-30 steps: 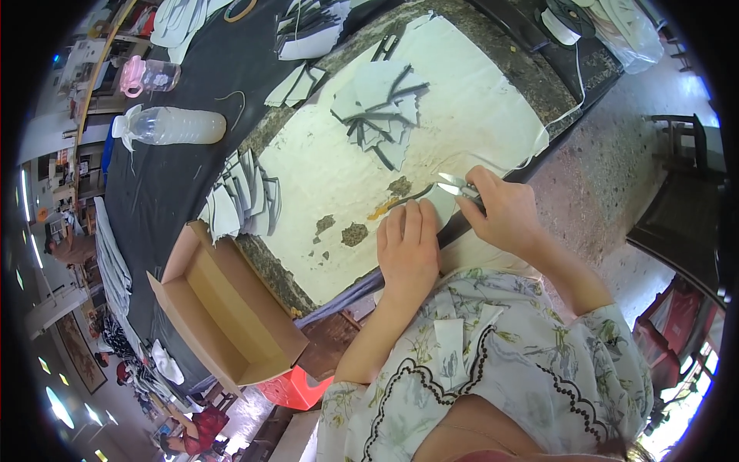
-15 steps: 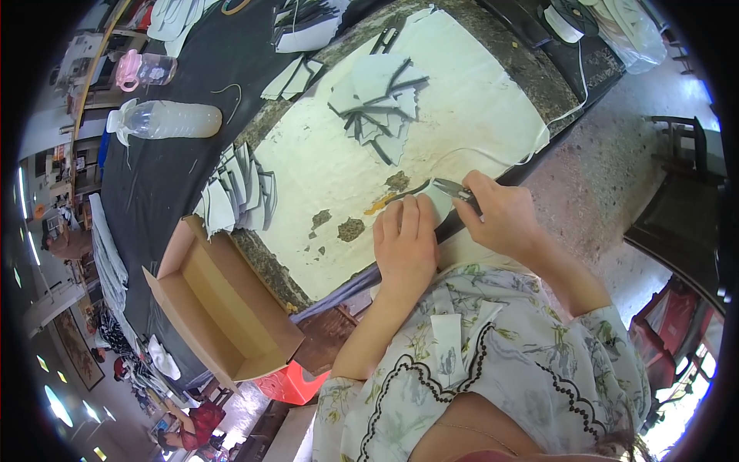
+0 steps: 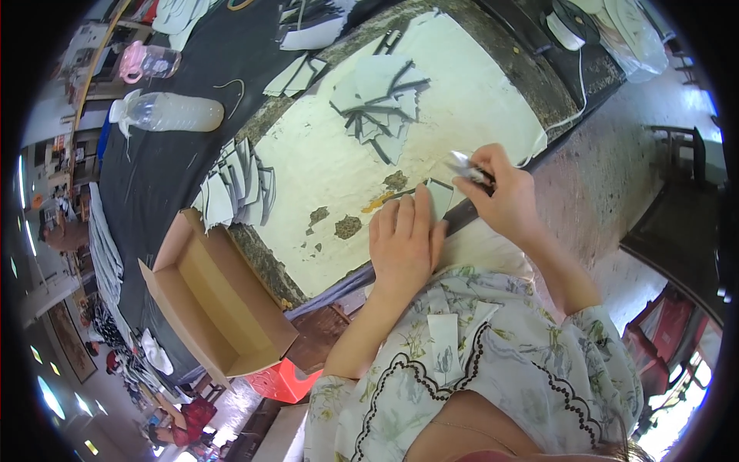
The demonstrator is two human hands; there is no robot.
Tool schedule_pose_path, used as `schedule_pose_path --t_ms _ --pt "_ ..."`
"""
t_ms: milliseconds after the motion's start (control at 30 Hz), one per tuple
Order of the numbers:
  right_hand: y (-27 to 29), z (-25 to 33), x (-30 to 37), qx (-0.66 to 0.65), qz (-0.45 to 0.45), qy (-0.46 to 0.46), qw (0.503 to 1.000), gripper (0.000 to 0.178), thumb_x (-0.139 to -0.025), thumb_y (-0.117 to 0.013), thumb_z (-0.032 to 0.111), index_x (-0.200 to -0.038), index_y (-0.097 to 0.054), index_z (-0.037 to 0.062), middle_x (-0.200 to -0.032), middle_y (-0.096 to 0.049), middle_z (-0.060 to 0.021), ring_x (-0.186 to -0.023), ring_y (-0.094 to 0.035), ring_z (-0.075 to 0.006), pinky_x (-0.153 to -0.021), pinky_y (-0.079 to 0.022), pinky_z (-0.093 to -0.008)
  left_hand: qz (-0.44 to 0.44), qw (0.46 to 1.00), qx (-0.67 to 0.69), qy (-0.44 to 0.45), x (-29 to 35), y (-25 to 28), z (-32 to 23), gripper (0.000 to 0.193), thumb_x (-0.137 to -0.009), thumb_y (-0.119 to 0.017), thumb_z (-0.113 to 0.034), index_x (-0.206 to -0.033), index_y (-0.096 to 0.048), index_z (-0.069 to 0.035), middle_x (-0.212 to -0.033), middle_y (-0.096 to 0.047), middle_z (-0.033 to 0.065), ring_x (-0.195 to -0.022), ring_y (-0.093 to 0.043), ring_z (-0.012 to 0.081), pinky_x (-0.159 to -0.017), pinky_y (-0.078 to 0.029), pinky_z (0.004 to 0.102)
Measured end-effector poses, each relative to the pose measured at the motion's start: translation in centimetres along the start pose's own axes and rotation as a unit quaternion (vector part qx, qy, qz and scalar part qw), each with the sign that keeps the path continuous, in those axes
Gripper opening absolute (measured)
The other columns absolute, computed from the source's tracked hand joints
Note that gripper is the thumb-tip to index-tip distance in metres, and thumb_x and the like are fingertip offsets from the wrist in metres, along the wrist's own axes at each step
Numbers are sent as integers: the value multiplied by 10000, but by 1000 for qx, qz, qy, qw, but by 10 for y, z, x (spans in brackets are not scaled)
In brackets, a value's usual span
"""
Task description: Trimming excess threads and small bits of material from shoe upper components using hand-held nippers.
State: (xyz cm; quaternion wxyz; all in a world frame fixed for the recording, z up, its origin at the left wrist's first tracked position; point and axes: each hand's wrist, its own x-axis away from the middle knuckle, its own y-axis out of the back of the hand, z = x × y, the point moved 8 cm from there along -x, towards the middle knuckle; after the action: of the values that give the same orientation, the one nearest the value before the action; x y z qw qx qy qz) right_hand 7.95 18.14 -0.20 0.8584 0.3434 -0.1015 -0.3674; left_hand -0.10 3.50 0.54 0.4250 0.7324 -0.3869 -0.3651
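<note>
My left hand [image 3: 400,240] lies with its fingers stretched flat over a small white piece with a dark edge [image 3: 439,198], pressing it down near the front edge of the work board. The piece's right end shows beyond my fingertips; the rest is hidden beneath them. My right hand [image 3: 504,191] is closed around a pair of small metal snips [image 3: 471,168], held just above and right of that piece. Motion blurs the snips' blades. Farther back on the board lies a fanned pile of similar dark-edged white pieces [image 3: 381,104].
A worn white sheet [image 3: 469,85] covers the board. Stacked pieces [image 3: 237,185] lie at its left, beside an open cardboard box [image 3: 223,296]. A plastic bottle [image 3: 177,112] and pink-lidded jar [image 3: 150,61] lie on the dark cloth. White cord [image 3: 583,85] runs from a spool [image 3: 566,29].
My right hand has lifted the snips up and away from the white piece. My left hand has shifted slightly left, still over the piece. The thin white cord near my right hand has moved.
</note>
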Motion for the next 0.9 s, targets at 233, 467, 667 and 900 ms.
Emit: schedule_pose_path --t_ms 233,467,667,900 --pt "-27 -7 -23 193 139 75 968 219 -864 -642 174 -1034 -522 105 -812 -671 -123 -725 -651 -373 -631 -495 -475 -113 987 8 -117 7 28 14 364 -779 -665 -115 -1136 -642 -48 -1051 -645 69 -990 -617 254 -845 -496 384" --pt "-22 67 -16 190 174 198 946 121 -844 -579 62 -958 -543 79 -1112 -588 -109 -874 -638 -290 -623 -520 -397 -391 850 -351 22 10 190 143 215 -913 -598 -122 -1077 -688 -15 -1130 -682 141 -1047 -641 318 -845 -511 414" --pt "-34 160 26 104 243 438 859 116 -822 -574 134 -915 -540 73 -777 -579 -59 -705 -622 -201 -525 -498 -344 -299 949 9 100 -69 158 168 228 -903 -652 -202 -968 -672 15 -1010 -680 183 -942 -635 359 -856 -495 424" --pt "-29 138 15 -136 348 325 869 245 -745 -658 19 -985 -610 26 -728 -615 -66 -670 -641 -275 -566 -503 -359 -1 984 68 163 -184 45 246 290 -876 -670 -296 -970 -738 -29 -840 -720 126 -760 -679 243 -708 -515 343"
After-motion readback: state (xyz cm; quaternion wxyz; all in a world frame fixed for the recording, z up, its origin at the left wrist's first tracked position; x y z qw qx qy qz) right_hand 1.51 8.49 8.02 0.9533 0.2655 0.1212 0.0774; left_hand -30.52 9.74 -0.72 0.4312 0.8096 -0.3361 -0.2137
